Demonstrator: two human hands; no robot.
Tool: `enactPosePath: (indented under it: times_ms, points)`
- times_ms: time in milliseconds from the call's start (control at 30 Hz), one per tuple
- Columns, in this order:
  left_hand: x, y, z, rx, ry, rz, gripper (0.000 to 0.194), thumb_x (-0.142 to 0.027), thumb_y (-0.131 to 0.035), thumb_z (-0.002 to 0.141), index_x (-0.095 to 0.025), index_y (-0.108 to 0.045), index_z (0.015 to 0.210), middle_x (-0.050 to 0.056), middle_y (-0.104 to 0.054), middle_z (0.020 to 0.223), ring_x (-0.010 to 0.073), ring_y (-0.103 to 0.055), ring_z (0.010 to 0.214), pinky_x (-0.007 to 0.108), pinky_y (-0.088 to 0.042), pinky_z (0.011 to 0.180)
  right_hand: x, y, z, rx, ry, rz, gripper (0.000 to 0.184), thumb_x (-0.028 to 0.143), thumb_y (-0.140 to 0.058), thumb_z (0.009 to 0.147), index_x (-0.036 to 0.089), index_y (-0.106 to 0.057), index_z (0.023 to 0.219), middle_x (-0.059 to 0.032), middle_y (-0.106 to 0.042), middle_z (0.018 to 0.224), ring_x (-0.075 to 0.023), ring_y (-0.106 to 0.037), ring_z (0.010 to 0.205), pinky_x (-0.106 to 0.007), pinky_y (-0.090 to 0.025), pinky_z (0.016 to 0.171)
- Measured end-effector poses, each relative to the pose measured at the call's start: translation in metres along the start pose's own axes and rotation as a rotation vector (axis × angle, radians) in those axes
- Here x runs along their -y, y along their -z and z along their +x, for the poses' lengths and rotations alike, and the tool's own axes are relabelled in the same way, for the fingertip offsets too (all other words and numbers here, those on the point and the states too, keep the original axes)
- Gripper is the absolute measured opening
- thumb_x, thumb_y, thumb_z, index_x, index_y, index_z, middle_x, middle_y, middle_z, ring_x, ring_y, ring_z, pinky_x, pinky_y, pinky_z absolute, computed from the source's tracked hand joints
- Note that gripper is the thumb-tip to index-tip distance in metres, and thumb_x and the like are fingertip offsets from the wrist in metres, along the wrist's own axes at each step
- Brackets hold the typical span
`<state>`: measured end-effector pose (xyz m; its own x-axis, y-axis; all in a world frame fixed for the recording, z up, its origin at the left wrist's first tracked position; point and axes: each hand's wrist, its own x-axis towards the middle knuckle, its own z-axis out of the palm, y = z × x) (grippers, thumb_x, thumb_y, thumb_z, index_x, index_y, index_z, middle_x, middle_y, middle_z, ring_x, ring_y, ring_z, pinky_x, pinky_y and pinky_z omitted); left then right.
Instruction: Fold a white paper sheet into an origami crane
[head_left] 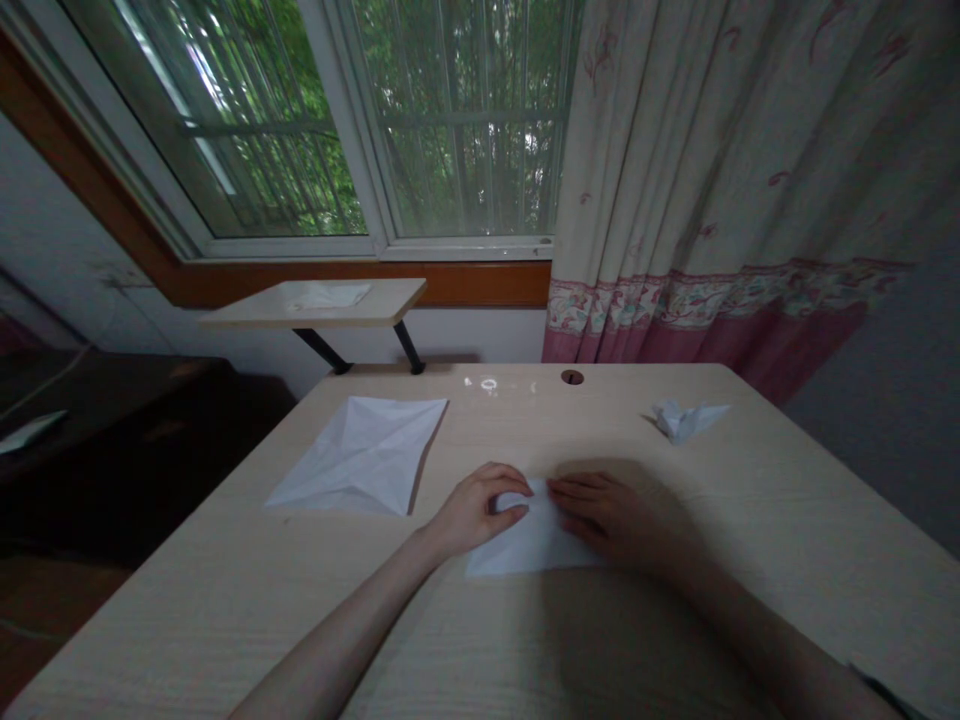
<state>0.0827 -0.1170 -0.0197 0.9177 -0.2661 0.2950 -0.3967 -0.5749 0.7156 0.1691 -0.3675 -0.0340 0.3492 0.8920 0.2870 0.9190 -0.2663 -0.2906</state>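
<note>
A folded sheet of white paper (525,553) lies on the table in front of me, its long straight edge toward me. My left hand (480,508) rests on its upper left part. The fingers there are curved, and a gap shows between thumb and forefinger. My right hand (600,515) lies over the paper's right side with its fingers stretched out flat, hiding that part of the sheet. Between the fingertips of both hands a narrow strip of the paper is visible.
A creased, unfolded white sheet (367,455) lies to the left on the table (300,610). At the right back sits a small folded paper figure (684,421). A raised shelf (397,297) bears more paper (330,296). Behind are a window and a curtain (675,200).
</note>
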Motion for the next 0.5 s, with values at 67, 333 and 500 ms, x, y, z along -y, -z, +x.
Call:
enactPosePath:
  times_ms: [67, 333, 500]
  points:
    - [0.0, 0.0, -0.001, 0.019, -0.032, 0.088, 0.023, -0.036, -0.064, 0.089, -0.024, -0.072, 0.108, 0.008, -0.068, 0.11, 0.0242, -0.06, 0.106, 0.04, -0.046, 0.097, 0.002, -0.002, 0.0, -0.008, -0.006, -0.028, 0.039, 0.032, -0.05, 0.098, 0.031, -0.055, 0.137, -0.0019, -0.063, 0.134, -0.0227, -0.059, 0.122, -0.048, -0.047, 0.105]
    - [0.003, -0.003, -0.003, 0.067, -0.087, 0.329, 0.039, -0.042, -0.063, 0.091, -0.027, -0.063, 0.127, 0.009, -0.065, 0.125, 0.0282, -0.059, 0.115, 0.045, -0.045, 0.1, 0.007, -0.015, 0.0, -0.016, -0.063, -0.147, 0.044, 0.031, -0.047, 0.099, 0.02, -0.05, 0.142, -0.01, -0.057, 0.139, -0.0254, -0.055, 0.127, -0.048, -0.047, 0.105]
    - [0.006, -0.01, -0.004, 0.054, -0.046, 0.422, 0.036, -0.039, -0.056, 0.096, -0.026, -0.062, 0.129, 0.009, -0.063, 0.132, 0.0279, -0.059, 0.12, 0.045, -0.046, 0.103, 0.001, -0.033, -0.002, -0.083, -0.097, -0.177, 0.043, 0.029, -0.041, 0.1, 0.015, -0.053, 0.139, -0.0158, -0.055, 0.14, -0.0273, -0.056, 0.126, -0.05, -0.049, 0.103]
